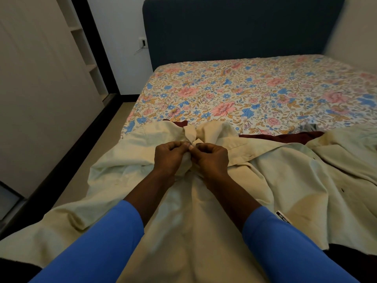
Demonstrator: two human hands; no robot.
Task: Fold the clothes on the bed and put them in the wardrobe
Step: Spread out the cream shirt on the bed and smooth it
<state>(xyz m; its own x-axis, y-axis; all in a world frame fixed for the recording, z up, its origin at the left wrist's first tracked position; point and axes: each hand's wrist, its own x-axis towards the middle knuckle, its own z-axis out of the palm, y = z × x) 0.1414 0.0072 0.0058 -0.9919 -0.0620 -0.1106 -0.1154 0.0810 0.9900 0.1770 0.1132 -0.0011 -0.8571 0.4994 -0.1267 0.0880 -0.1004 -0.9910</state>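
- Looks early in the task; no folded pile anywhere on the floral-sheeted bed (244, 88); pale wardrobe (40, 88) at left, well apart from the clothes.
- Cream shirt (275, 174) spread rumpled over the bed's near end; soft, creased, collar farthest away.
- Maroon garment (285, 137) beneath it, only edges showing; also unfolded.
- Left hand (169, 158) and right hand (212, 158) touching, fingers curled, both pinching the shirt front below the collar; probably buttoning.
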